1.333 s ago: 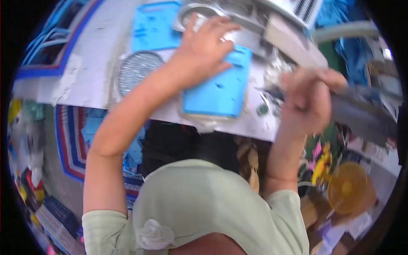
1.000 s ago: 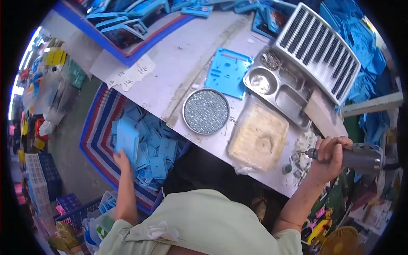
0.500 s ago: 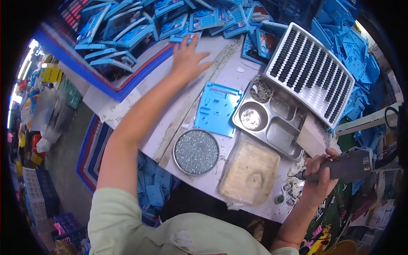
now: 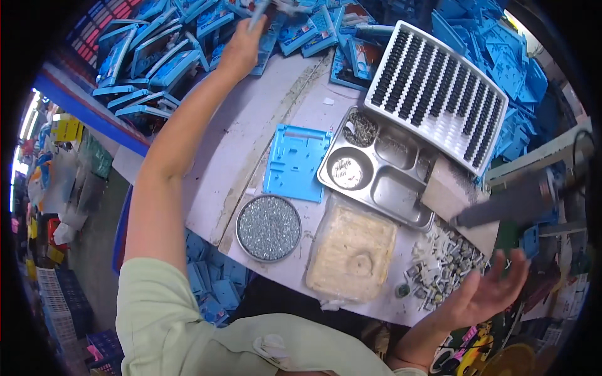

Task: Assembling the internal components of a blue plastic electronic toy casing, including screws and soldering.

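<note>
My left hand [image 4: 240, 51] reaches to the far left pile, closed on a light-blue plastic casing [image 4: 258, 15] seen nearly edge-on; its fingertips are partly hidden. My right hand [image 4: 492, 289] is open at the near right, palm up, fingers apart. Beyond it, apart from the fingers, a dark power screwdriver [image 4: 505, 208] hangs, blurred. In the middle of the table a blue plastic panel [image 4: 295, 164] lies flat with its moulded posts facing up. Near my right hand are many small white and metallic parts [image 4: 439, 266].
A round tin of small metal pieces [image 4: 268, 228] and a wrapped tan block [image 4: 352, 254] lie at the near edge. A steel compartment tray [image 4: 395, 195] and a white tray of black parts [image 4: 461, 128] stand right of centre. Blue casings [image 4: 169, 59] pile up at the far left.
My right hand has let go of the screwdriver and opened. My left hand has moved farther into the pile and closed on a blue casing. The whole view has shifted slightly.
</note>
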Demonstrator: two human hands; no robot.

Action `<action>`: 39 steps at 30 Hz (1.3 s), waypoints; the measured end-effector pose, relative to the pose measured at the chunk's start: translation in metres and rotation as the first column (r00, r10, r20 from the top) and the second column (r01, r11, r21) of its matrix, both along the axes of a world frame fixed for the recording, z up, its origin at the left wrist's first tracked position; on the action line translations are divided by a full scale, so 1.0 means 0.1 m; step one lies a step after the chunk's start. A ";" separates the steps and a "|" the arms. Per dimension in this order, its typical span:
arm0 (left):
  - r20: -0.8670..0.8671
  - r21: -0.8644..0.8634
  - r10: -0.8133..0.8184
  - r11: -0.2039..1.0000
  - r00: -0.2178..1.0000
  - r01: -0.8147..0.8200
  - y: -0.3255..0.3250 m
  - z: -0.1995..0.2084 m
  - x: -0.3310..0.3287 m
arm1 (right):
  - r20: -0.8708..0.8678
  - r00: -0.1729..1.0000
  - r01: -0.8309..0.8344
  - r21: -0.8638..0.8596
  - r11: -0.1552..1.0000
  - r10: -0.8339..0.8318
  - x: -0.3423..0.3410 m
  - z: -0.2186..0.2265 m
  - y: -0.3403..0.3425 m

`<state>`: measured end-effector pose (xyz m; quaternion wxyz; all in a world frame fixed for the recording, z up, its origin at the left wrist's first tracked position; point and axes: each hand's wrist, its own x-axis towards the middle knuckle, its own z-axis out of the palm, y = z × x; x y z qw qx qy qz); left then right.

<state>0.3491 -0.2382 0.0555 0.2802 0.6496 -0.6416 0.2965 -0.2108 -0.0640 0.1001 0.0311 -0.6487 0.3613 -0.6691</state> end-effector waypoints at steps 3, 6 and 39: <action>-0.210 -0.108 -0.153 0.985 0.966 0.133 0.78 0.27 -0.47 | 0.156 0.797 -0.584 0.446 0.678 0.584 0.07 -0.13 0.30; -0.595 -0.146 -0.340 0.937 0.728 0.317 1.44 0.13 -1.33 | 0.589 0.527 -0.688 0.719 -0.099 0.613 0.39 -0.47 0.23; -0.447 0.550 -0.178 0.718 0.877 0.426 2.94 -0.61 -3.22 | -0.830 0.357 -0.086 0.427 0.900 0.428 0.10 -0.89 0.15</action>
